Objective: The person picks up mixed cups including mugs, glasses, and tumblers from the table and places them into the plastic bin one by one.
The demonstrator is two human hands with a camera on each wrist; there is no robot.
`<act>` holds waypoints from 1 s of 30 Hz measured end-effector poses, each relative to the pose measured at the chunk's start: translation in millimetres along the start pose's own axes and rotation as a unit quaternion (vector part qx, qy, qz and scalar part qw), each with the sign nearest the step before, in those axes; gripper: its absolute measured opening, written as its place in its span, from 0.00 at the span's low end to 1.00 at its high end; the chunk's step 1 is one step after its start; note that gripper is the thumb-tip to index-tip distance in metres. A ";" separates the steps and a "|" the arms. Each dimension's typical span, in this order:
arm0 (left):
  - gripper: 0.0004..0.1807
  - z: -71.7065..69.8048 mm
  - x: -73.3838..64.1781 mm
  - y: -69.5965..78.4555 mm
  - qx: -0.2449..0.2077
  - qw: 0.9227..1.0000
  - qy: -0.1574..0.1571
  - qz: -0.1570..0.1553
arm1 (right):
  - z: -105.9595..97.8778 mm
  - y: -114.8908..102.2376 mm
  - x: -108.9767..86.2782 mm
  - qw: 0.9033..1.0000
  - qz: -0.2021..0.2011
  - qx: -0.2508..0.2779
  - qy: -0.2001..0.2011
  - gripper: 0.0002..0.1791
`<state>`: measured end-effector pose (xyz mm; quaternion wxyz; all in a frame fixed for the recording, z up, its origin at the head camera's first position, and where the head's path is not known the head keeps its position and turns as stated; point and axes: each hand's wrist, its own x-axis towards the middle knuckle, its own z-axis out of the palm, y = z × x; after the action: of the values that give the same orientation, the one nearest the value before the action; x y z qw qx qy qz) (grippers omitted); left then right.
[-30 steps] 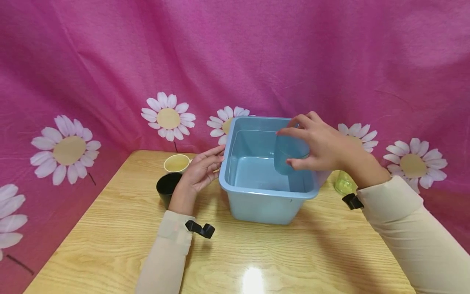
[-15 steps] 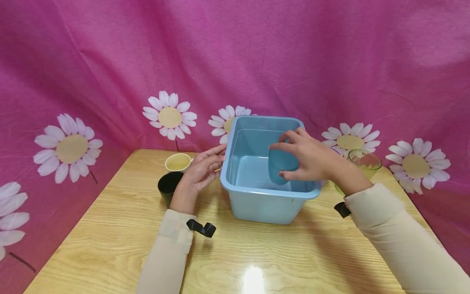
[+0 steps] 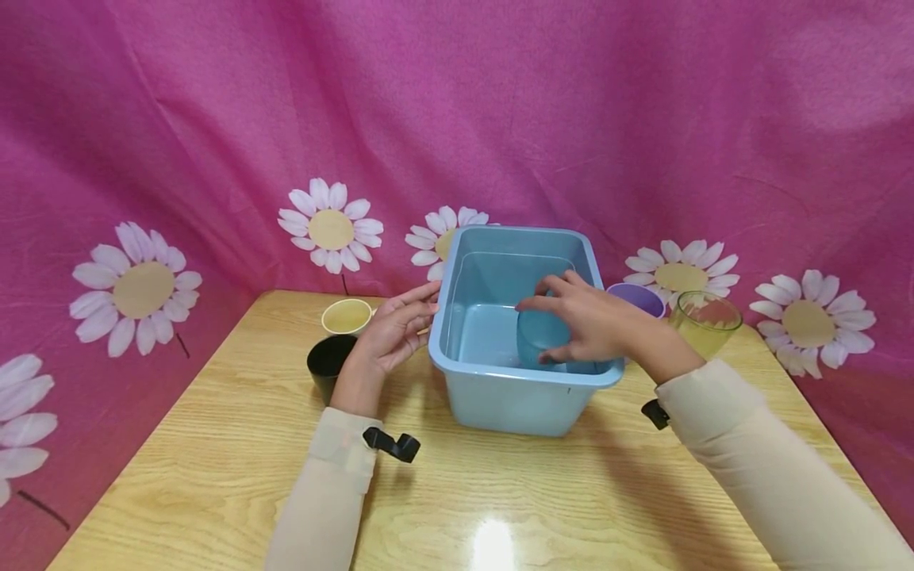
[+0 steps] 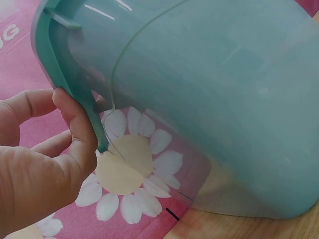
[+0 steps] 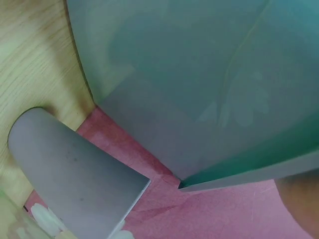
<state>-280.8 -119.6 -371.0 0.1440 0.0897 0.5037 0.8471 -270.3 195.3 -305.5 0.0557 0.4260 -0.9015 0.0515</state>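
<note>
A light blue plastic basin (image 3: 514, 400) stands on the table. At its left rim, my left hand (image 3: 391, 331) holds the edge with its fingers. In the left wrist view, curled fingers of that left hand (image 4: 55, 144) meet the basin's rim (image 4: 75, 89). My right hand (image 3: 593, 321) reaches down inside the basin and grips a translucent teal cup (image 3: 531, 337) by its sides, thumb nearer me. The cup is low in the basin, close to the floor; whether it touches cannot be told. In the right wrist view, the basin wall hides most of the hand.
Left of the basin are a yellow cup (image 3: 347, 316) and a black cup (image 3: 327, 361), partly behind my left wrist. On the right stand a purple cup (image 3: 638, 298) and a yellow-green glass (image 3: 707, 321), partly hidden by my right arm. A pink flowered cloth (image 3: 500, 119) hangs behind the table.
My right hand has moved down and left with the teal cup, deeper into the basin. The purple cup and yellow-green glass show more now. My left hand stays at the rim.
</note>
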 end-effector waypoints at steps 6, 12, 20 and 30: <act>0.29 -1.1 0.2 -0.5 0.001 1.000 -0.003 0.000 | 2.8 -4.6 3.7 0.999 0.021 0.013 -0.038 0.44; 0.29 -1.0 -0.2 -0.3 0.002 1.000 -0.004 -0.002 | 5.4 -6.4 6.4 0.997 0.027 0.026 -0.074 0.41; 0.29 -1.3 -0.1 -0.4 0.004 1.000 -0.004 -0.001 | 5.3 -8.1 7.4 0.994 0.024 0.028 -0.105 0.37; 0.29 -1.8 0.7 -0.4 0.001 1.000 -0.007 0.001 | 6.5 -7.7 8.5 0.991 0.026 0.034 -0.124 0.36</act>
<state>-281.9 -120.6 -372.2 0.1462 0.0967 0.5036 0.8460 -270.0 183.1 -310.3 -0.0722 0.4068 -0.9102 0.0300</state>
